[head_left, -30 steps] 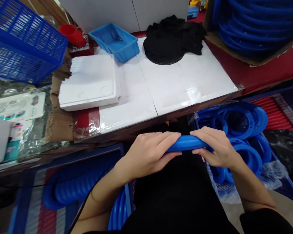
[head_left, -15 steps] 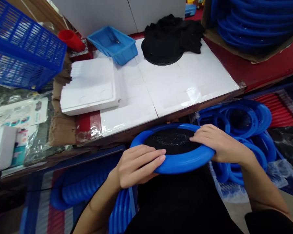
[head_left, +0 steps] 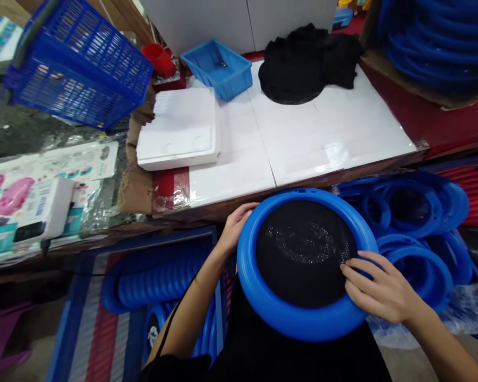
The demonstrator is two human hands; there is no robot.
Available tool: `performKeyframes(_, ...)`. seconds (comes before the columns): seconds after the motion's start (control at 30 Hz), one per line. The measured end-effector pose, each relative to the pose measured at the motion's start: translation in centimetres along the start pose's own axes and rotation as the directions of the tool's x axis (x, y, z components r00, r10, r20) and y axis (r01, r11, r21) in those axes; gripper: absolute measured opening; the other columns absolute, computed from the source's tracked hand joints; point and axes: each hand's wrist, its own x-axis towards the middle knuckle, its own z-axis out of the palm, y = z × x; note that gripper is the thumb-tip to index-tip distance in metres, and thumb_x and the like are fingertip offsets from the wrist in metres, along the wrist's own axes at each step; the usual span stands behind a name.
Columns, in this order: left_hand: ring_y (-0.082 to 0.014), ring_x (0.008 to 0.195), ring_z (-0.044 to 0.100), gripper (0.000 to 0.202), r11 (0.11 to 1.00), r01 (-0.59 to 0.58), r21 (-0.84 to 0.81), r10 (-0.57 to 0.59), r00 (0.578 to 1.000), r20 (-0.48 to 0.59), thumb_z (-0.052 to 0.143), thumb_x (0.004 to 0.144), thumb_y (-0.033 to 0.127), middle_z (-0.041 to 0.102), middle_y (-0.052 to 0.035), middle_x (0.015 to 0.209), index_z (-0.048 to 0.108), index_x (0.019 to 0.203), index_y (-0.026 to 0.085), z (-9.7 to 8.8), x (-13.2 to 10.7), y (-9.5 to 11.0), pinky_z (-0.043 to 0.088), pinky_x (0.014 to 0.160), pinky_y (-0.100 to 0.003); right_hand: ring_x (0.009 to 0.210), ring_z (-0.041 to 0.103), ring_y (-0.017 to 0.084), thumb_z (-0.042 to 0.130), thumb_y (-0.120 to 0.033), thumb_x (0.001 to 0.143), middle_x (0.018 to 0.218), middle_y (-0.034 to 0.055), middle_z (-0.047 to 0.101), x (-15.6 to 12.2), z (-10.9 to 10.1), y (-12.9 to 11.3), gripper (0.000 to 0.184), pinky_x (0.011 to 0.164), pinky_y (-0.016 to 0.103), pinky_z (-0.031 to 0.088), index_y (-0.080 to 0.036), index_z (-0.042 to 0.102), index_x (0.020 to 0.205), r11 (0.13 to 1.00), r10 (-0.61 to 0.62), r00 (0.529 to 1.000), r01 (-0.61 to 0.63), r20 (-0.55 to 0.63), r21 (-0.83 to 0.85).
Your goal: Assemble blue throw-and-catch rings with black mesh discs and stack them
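A blue plastic ring (head_left: 250, 286) with black mesh (head_left: 302, 281) stretched across its middle is held in front of my body, its face tilted up towards me. My left hand (head_left: 234, 228) is closed around its upper left edge, part of the fingers hidden behind the rim. On the right side, my right hand (head_left: 382, 289) curls over the rim with its fingertips touching the mesh; its thumb is hard to make out. Past the ring, a pile of black mesh cloth (head_left: 310, 66) lies on the white tabletop (head_left: 302, 138).
A blue tray (head_left: 219, 69), a white foam block (head_left: 181, 130) and a blue basket (head_left: 83, 63) stand on the table's left side. Blue rings fill a box (head_left: 430, 98) at the back right. More blue rings (head_left: 416, 212) lie low at right, and others (head_left: 155, 289) low at left.
The ring has tipped up so its mesh face shows more fully. My left hand has moved from the near rim to the upper left edge. The view has shifted left.
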Motion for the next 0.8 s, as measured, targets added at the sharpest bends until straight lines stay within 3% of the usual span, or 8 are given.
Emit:
performKeyframes(0.07,-0.0354,0.129,0.071,0.067,0.970,0.103,-0.221,-0.094,0.994,0.052,0.069,0.097,0.064,0.073,-0.0161,0.142,0.069,0.142,0.015,1.6,0.6,1.4,0.055,0.115,-0.047,0.112,0.073,0.030,0.067,-0.006,0.094,0.114,0.0130,0.080,-0.7,0.6,-0.3,0.012,0.108,0.055,0.058,-0.016,0.073,0.093,0.998,-0.034,0.999,0.033,-0.035,-0.048)
performKeyframes(0.17,-0.0373,0.130,0.070,0.078,0.932,0.125,-0.341,-0.066,0.982,0.179,0.064,0.096,0.073,0.071,-0.0183,0.145,0.064,0.147,0.014,3.0,0.5,4.0,0.057,0.112,-0.048,0.115,0.073,0.028,0.075,-0.009,0.091,0.118,0.0122,0.080,-1.6,1.5,-0.2,0.012,0.110,0.050,0.058,-0.018,0.075,0.100,0.982,-0.104,0.994,0.099,-0.022,-0.160)
performKeyframes(0.3,-0.0314,0.121,0.074,0.077,0.967,-0.240,-0.084,0.246,0.967,0.065,0.088,0.087,0.046,0.073,-0.0139,0.140,0.058,0.152,0.020,3.2,-1.8,8.2,0.062,0.104,-0.040,0.137,0.063,0.032,0.080,-0.047,0.096,0.149,0.0134,0.068,-0.6,0.7,1.0,0.049,0.115,0.057,0.052,-0.033,0.067,0.141,0.971,-0.155,0.974,0.181,0.166,-0.156)
performKeyframes(0.4,-0.0275,0.115,0.076,0.073,0.771,-0.599,0.219,0.613,0.790,0.003,0.093,0.081,0.029,0.075,-0.0118,0.134,0.063,0.148,0.023,2.5,-3.8,11.2,0.065,0.096,-0.036,0.150,0.050,0.041,0.073,-0.071,0.094,0.164,0.0157,0.053,2.9,-2.1,3.1,0.070,0.118,0.069,0.043,-0.039,0.056,0.154,0.983,-0.093,0.996,0.094,0.014,-0.158)
performKeyframes(0.5,-0.0265,0.114,0.077,0.070,0.456,-0.832,0.316,0.840,0.520,0.157,0.092,0.079,0.018,0.077,-0.0111,0.131,0.067,0.145,0.025,1.1,-4.7,12.7,0.066,0.096,-0.036,0.141,0.059,0.038,0.083,-0.042,0.095,0.154,0.0159,0.061,7.4,-5.4,5.9,0.068,0.118,0.062,0.046,-0.033,0.053,0.156,0.968,0.100,0.909,-0.184,-0.404,-0.173)
performKeyframes(0.6,-0.0264,0.109,0.079,0.071,0.296,-0.904,0.308,0.905,0.369,0.214,0.088,0.082,0.018,0.078,-0.0113,0.127,0.063,0.149,0.026,-1.1,-4.8,12.7,0.067,0.093,-0.039,0.114,0.074,0.029,0.071,-0.044,0.104,0.130,0.0124,0.075,11.5,-7.4,7.8,0.051,0.099,0.042,0.060,-0.024,0.058,0.149,0.958,0.262,0.941,-0.226,-0.215,0.179)
performKeyframes(0.67,-0.0268,0.109,0.079,0.071,0.307,-0.865,0.396,0.892,0.407,0.197,0.086,0.086,0.025,0.078,-0.0108,0.127,0.059,0.152,0.027,-2.4,-4.9,12.9,0.067,0.092,-0.039,0.101,0.076,0.024,0.065,-0.050,0.107,0.119,0.0099,0.078,13.4,-7.6,7.9,0.045,0.088,0.034,0.061,-0.021,0.062,0.141,0.925,0.228,0.971,-0.192,-0.072,0.329)
performKeyframes(0.8,-0.0323,0.118,0.077,0.076,0.321,-0.724,0.610,0.684,0.623,0.380,0.086,0.089,0.049,0.076,-0.0146,0.135,0.057,0.153,0.021,-1.4,-6.6,15.9,0.065,0.102,-0.043,0.089,0.074,0.022,0.061,-0.047,0.110,0.105,0.0102,0.078,16.5,-6.5,4.9,0.038,0.077,0.031,0.056,-0.014,0.064,0.129,0.978,0.096,0.993,-0.080,-0.075,0.193)
